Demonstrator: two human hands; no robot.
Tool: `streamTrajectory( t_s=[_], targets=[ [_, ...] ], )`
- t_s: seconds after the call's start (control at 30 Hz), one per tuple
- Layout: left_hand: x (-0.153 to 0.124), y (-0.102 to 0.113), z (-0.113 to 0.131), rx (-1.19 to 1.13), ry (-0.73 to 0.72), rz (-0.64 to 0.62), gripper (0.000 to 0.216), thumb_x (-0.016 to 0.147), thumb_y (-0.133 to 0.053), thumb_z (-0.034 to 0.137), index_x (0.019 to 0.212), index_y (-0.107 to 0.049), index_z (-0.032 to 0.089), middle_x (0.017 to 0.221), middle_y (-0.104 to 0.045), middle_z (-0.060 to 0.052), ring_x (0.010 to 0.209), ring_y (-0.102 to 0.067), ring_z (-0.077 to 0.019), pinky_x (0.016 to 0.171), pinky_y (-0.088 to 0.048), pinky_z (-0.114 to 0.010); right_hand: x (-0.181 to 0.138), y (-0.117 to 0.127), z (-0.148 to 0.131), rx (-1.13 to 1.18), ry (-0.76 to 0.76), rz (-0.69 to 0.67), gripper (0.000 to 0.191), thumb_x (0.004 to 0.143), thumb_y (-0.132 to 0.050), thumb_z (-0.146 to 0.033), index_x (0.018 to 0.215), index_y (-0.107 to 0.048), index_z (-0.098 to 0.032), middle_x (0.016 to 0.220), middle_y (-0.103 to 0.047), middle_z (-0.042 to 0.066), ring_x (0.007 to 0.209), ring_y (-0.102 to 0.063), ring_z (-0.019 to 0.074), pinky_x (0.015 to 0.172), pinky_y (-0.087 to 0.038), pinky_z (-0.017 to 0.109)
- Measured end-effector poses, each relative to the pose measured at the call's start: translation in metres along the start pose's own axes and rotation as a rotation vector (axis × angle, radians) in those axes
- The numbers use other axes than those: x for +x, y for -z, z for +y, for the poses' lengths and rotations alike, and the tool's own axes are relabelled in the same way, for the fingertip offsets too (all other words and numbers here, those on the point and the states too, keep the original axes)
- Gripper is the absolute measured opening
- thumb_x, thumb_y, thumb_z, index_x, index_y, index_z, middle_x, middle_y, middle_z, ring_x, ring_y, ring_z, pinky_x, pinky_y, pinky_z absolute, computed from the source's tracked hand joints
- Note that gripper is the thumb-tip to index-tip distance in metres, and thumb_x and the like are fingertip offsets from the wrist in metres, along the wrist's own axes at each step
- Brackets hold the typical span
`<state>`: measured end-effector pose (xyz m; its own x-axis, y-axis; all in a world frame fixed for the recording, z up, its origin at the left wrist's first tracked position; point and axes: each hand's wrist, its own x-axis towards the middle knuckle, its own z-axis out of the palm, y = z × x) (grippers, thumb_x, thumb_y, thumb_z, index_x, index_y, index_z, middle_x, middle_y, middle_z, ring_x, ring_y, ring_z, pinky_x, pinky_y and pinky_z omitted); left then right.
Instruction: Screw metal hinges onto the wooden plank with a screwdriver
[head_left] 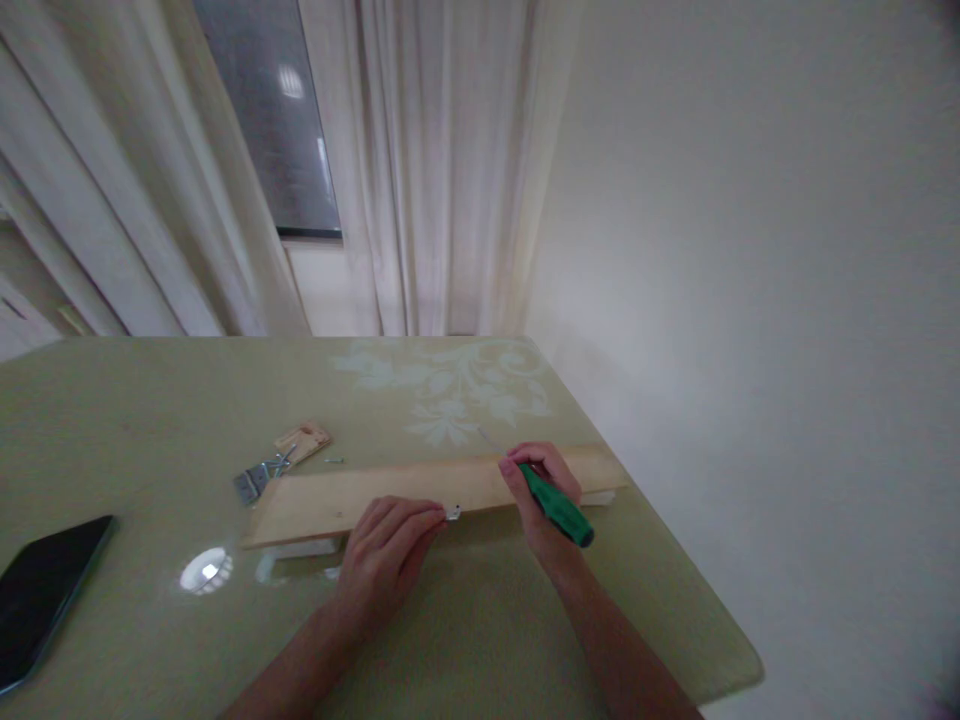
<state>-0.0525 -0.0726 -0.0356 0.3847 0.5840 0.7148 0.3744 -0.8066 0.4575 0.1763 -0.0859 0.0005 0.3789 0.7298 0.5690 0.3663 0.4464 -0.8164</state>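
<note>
My left hand (394, 545) rests on the near edge of a long, pale wooden board (435, 484). Its thumb and fingertips pinch a small shiny metal piece (454, 513) at that edge; the fingers hide part of it. Over the board's right part, my right hand (546, 480) is wrapped round a screwdriver with a green handle (559, 508). The screwdriver's thin shaft points away to the upper left, apart from the metal piece. White supports (304, 548) under both ends hold the board up off the table.
Grey metal hinges (253, 483) with several screws, a small wooden piece (304, 440) and a loose screw (334, 460) lie behind the board's left end. A dark tablet or phone (49, 590) lies at left on the greenish table (187, 400). A wall (750, 350) borders the table's right side.
</note>
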Motion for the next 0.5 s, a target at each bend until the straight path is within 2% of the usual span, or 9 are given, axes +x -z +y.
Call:
streamTrajectory(
  t_s=[0.07,0.17,0.27,0.33,0.4,0.5],
  targets=[
    [0.001,0.0,0.007,-0.278,0.23,0.079,0.011,0.102,-0.061,0.025,0.108,-0.07,0.024,0.104,-0.078,-0.006,0.091,-0.072,-0.0187,0.082,-0.056,-0.03,-0.002,-0.002,0.003,0.004,-0.011,0.002,0.016,0.093,-0.073,-0.038,0.089,-0.068,-0.023,0.089,-0.068,0.002,0.076,-0.064,0.0146,0.068,-0.053,0.026],
    [0.003,0.002,0.015,-0.774,0.572,0.056,0.014,0.102,-0.063,0.035,0.101,-0.064,0.021,0.106,-0.077,-0.008,0.083,-0.072,-0.0151,0.078,-0.058,-0.027,-0.006,-0.005,0.008,-0.007,0.007,-0.023,0.014,0.095,-0.071,-0.036,0.092,-0.068,-0.023,0.096,-0.069,0.004,0.079,-0.066,0.015,0.069,-0.055,0.026],
    [0.005,0.002,0.019,-1.141,0.725,0.003,0.026,0.093,-0.077,0.036,0.088,-0.058,0.019,0.101,-0.075,-0.006,0.084,-0.073,-0.0162,0.078,-0.059,-0.028,-0.01,-0.008,0.011,-0.03,0.102,-0.088,0.008,0.099,-0.066,-0.032,0.1,-0.069,-0.024,0.098,-0.07,0.004,0.078,-0.068,0.015,0.067,-0.057,0.026],
    [0.005,0.001,0.019,-1.244,0.761,-0.008,0.032,0.087,-0.083,0.034,0.082,-0.056,0.019,0.094,-0.072,-0.003,0.086,-0.075,-0.0185,0.075,-0.059,-0.028,-0.013,-0.01,0.012,-0.045,0.235,-0.163,0.008,0.101,-0.063,-0.026,0.106,-0.07,-0.024,0.093,-0.071,0.003,0.075,-0.069,0.0145,0.067,-0.057,0.026],
    [0.005,-0.001,0.018,-1.225,0.757,-0.008,0.031,0.084,-0.086,0.031,0.084,-0.057,0.019,0.088,-0.07,-0.001,0.087,-0.075,-0.0193,0.075,-0.059,-0.028,-0.016,-0.012,0.012,-0.037,0.376,-0.249,0.011,0.102,-0.063,-0.025,0.11,-0.071,-0.024,0.088,-0.072,0.002,0.073,-0.069,0.0137,0.067,-0.057,0.025],
    [0.005,-0.002,0.015,-1.017,0.709,0.042,0.035,0.08,-0.089,0.027,0.106,-0.066,0.025,0.077,-0.069,0.004,0.082,-0.074,-0.017,0.077,-0.059,-0.027,-0.023,-0.015,0.007,-0.015,0.493,-0.378,0.022,0.101,-0.067,-0.033,0.12,-0.071,-0.025,0.083,-0.073,0.0,0.071,-0.07,0.0137,0.066,-0.057,0.023]
  ],
)
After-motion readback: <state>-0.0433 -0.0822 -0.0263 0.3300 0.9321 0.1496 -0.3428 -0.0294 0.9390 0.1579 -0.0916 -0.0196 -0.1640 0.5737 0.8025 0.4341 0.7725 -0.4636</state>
